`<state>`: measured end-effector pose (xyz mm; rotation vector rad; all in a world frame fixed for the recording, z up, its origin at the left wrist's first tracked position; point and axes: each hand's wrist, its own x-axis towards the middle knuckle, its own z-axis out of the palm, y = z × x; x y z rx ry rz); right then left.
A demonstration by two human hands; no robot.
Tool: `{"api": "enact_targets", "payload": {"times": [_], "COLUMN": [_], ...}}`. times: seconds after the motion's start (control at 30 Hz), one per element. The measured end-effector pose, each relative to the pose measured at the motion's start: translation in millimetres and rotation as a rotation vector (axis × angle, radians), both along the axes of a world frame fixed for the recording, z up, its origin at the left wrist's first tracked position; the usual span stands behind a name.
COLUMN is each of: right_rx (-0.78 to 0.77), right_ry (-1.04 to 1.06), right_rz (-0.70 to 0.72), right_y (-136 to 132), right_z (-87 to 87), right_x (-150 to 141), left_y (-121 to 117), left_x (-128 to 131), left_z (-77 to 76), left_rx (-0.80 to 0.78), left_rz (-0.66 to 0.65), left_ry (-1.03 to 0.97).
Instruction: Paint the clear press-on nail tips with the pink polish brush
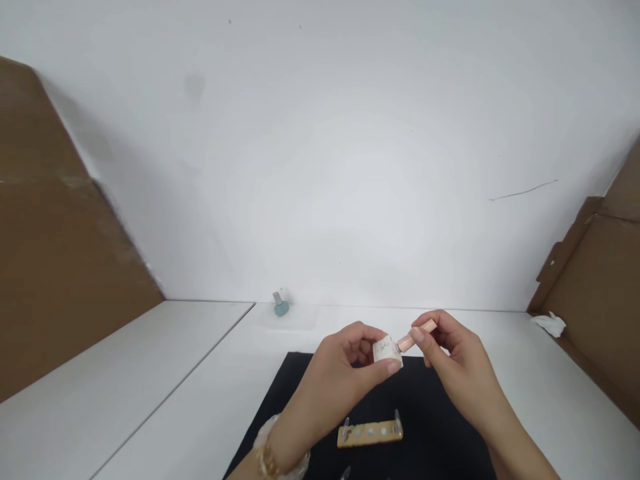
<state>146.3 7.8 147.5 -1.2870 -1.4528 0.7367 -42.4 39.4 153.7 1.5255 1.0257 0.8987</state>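
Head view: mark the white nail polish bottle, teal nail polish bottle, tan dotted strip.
White nail polish bottle (387,350): head view, on the body's marked face.
Teal nail polish bottle (281,309): head view, on its rounded body.
Tan dotted strip (377,433): head view, on its face between dots.

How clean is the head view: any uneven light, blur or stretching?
Head view: the wall is brightest mid-frame, dimmer toward the upper corners; head view: the bottle's print is too small and soft to read; head view: the mat is near black, showing little texture; head view: the left cardboard seems stretched toward the frame's edge.
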Motion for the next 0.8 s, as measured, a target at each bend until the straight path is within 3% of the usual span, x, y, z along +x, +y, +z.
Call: {"api": "enact_targets", "payload": {"times": [0.13,0.27,0.4,0.57,0.8], "right_rx": [0.075,0.099,0.065,0.032,-0.024], "right_ry": [-0.081,-0.110,-0.084,-0.023,-0.063], "right_rz": [-0.107,-0.117,-0.079,-0.019,0.008], "right_y": [0,0,0,1,6], "right_z": [-3.1,-3.1,-1.6,-3.6,-5.0], "right_x": [-4,-3,-2,-1,1], "left_y": [-6,-7,-3,4,8], "left_x": [3,3,2,0,2], "left_z": [-1.1,0.4,4.8,6.1,4.6], "left_rx": [0.300,0.387,0.188,-0.190,-0.223], "left_rz": [0.103,0.075,0.054,-0.087,-0.043], "left_ry": [0.138,0.154,0.185,-0.033,-0.038]}}
